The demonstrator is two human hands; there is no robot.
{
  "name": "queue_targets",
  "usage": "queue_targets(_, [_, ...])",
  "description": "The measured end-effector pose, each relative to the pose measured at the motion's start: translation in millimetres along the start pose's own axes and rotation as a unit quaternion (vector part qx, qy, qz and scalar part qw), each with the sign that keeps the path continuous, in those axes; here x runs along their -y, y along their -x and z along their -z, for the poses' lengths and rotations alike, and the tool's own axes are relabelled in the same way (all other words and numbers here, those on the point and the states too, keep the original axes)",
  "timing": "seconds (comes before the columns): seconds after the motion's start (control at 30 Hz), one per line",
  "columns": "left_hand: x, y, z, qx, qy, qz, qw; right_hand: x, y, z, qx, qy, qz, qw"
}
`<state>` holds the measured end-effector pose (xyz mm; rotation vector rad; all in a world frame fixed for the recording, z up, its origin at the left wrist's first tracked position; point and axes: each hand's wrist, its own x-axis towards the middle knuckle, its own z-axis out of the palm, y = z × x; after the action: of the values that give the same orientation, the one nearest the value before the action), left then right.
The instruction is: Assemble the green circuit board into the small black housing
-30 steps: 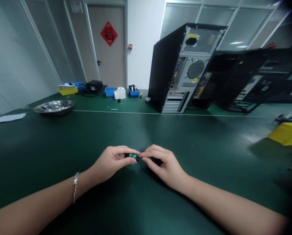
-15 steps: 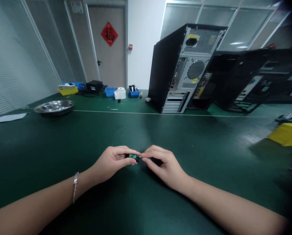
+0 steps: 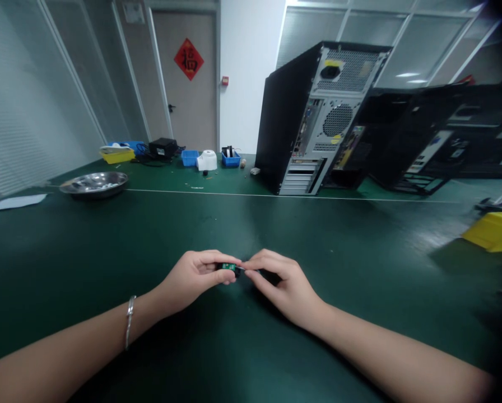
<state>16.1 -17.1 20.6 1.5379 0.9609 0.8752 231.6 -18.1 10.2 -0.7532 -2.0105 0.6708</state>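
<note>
Between thumb and fingers, my left hand [image 3: 198, 278] grips a small green circuit board [image 3: 228, 267] with a black part at its right end. Its left portion is hidden inside the hand. My right hand [image 3: 282, 282] is closed in a pinch at the board's right end, its fingertips almost meeting those of the left. A thin, pale sliver [image 3: 241, 268] shows at the pinch, too small to name. Both hands are low over the dark green tabletop [image 3: 251, 347].
A black computer tower [image 3: 288, 117] stands at the back, with more computer cases [image 3: 427, 129] to its right. A metal bowl [image 3: 95, 184] and a white sheet [image 3: 18, 202] lie at left. Small blue bins [image 3: 231, 160] line the back; a yellow bin [image 3: 494, 230] is at right.
The hands keep nearly the same place and grip. The small board looks very slightly turned in the left fingers; the whole view has shifted a touch.
</note>
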Motion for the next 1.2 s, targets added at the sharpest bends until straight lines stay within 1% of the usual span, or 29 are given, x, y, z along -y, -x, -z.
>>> queue_targets(0.13, [0,-1,0.5,-0.045,0.014,0.024,0.999,3,0,1,-0.004,0.015,-0.003,1.000])
queue_targets(0.2, [1,-2,1.2,-0.054,0.033,0.034,0.997,4,-1,1,0.003,0.020,-0.004,1.000])
queue_targets(0.27, [3,-2,2.0,-0.040,0.049,0.030,0.998,5,-1,1,0.009,0.019,-0.003,1.000])
queue_targets(0.43, [9,-1,3.9,0.019,0.088,0.031,0.995,5,-1,1,0.010,0.013,0.003,1.000])
queue_targets(0.57, [10,-2,2.5,0.017,0.101,0.020,0.995,4,-1,1,0.011,0.002,0.002,1.000])
queue_targets(0.63, [7,-1,0.3,0.025,0.090,0.017,0.995,4,-1,1,0.014,0.001,0.000,1.000])
queue_targets(0.73, [2,1,-2.9,0.044,0.032,0.011,0.998,4,-1,0,0.024,-0.004,0.005,1.000])
queue_targets(0.83, [-1,1,-3.6,0.020,-0.001,0.000,1.000,4,-1,0,0.021,-0.003,0.004,1.000])
queue_targets(0.9, [0,1,-2.9,-0.004,0.009,-0.012,1.000,3,0,0,0.012,0.001,-0.002,1.000])
queue_targets(1.1, [5,0,-1.9,-0.041,0.054,-0.036,0.997,-1,0,1,0.000,0.017,-0.009,1.000])
queue_targets(1.2, [4,0,-2.2,-0.049,0.031,-0.031,0.998,-1,0,1,0.001,0.025,-0.011,1.000])
